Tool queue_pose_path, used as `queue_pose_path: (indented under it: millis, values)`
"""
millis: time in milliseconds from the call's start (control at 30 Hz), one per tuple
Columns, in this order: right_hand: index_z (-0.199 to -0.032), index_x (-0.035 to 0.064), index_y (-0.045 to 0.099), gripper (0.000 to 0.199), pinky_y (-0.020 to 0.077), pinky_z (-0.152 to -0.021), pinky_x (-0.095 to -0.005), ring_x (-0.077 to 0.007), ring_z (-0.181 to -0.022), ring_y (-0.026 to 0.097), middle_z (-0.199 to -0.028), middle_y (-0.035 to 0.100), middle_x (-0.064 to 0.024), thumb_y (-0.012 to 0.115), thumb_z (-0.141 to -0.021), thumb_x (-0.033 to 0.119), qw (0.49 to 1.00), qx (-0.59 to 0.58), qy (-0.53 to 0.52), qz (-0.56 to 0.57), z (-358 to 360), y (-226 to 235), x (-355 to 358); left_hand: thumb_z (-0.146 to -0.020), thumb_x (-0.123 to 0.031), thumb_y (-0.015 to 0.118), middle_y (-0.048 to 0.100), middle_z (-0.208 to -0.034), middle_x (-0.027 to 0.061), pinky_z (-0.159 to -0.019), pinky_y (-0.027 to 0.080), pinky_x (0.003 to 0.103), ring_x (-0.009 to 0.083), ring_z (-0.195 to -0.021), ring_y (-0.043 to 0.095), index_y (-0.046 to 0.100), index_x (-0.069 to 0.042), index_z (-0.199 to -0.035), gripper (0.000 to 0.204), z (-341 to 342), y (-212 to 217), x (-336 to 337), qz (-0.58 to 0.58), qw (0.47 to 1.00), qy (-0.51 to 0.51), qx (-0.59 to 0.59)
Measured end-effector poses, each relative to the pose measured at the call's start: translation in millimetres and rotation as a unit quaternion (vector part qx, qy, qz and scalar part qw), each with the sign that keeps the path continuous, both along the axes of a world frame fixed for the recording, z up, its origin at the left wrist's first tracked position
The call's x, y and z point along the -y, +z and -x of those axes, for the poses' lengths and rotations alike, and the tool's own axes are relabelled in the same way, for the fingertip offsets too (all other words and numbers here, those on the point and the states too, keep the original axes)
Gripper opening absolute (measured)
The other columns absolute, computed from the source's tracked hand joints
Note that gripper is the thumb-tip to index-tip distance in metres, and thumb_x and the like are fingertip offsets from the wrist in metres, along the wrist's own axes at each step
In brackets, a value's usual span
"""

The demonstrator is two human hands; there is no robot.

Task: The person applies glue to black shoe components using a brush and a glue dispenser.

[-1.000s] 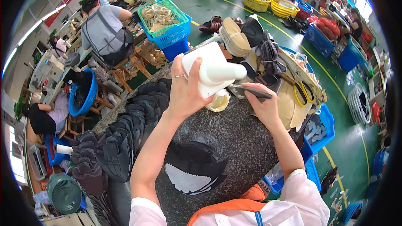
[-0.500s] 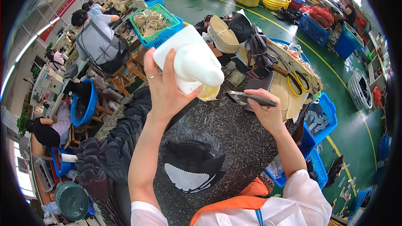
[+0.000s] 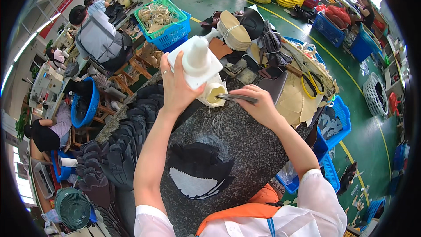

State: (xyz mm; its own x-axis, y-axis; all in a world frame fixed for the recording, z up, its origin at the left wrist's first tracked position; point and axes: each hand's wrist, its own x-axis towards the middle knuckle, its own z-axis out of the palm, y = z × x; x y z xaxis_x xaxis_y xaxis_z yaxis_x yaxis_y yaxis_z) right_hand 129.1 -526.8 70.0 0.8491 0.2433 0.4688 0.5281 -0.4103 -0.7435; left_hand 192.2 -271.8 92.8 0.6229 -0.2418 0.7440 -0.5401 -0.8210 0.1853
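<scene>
My left hand (image 3: 177,81) is closed on a white plastic cone with a square base (image 3: 197,63), held tilted above the tabletop. Right under it stands an off-white container with a round mouth (image 3: 215,93), yellowish inside and crusted at the rim. My right hand (image 3: 258,105) grips a flat, dark grey brush-like tool (image 3: 240,98), its tip at the container's mouth; the tip itself is hidden inside. Nearer me lies a small stack of black cut pieces (image 3: 199,160), with a white, zigzag-edged piece (image 3: 193,183) on top.
Rows of overlapping black pieces (image 3: 118,149) line the table's left side. Beige cut pieces (image 3: 296,101) with yellow-handled scissors (image 3: 312,84) lie at the right, a tied beige stack (image 3: 234,33) behind. Blue baskets (image 3: 335,123) stand right of the table; a seated person (image 3: 103,39) is at the far left.
My right hand has moved left, bringing the tool's tip into the container's mouth. The cone has tipped from pointing toward me to pointing upward, uncovering more of the container.
</scene>
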Motion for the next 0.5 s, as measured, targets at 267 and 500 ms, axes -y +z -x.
queue_pose_path:
  millis: [267, 500]
  values:
    - [-0.106, 0.008, 0.074, 0.021, 0.0512, -0.083, -0.0398, -0.029, -0.094, 0.063, -0.094, 0.071, -0.0102, 0.068, -0.086, 0.014, 0.979, -0.044, -0.002, 0.201, -62.9, -17.2, -46.0, -0.061, -0.023, 0.086, 0.045, -0.131, 0.0257, -0.102, 0.041, 0.051, 0.0434, -0.122, 0.042, 0.035, -0.005, -0.142, 0.097, -66.8, -37.9, -28.8, 0.062, 0.988, -0.064, -0.123]
    - [-0.101, 0.008, 0.073, 0.018, 0.0518, -0.083, -0.0408, -0.0295, -0.095, 0.064, -0.092, 0.068, -0.0088, 0.067, -0.087, 0.018, 0.984, 0.021, -0.002, 0.179, -56.1, -3.0, -49.8, -0.068, -0.03, 0.089, 0.026, -0.154, 0.0326, -0.117, 0.028, 0.046, 0.0457, -0.144, 0.027, 0.015, -0.001, -0.157, 0.12, -44.1, -56.2, -47.2, 0.132, 0.975, -0.026, -0.177]
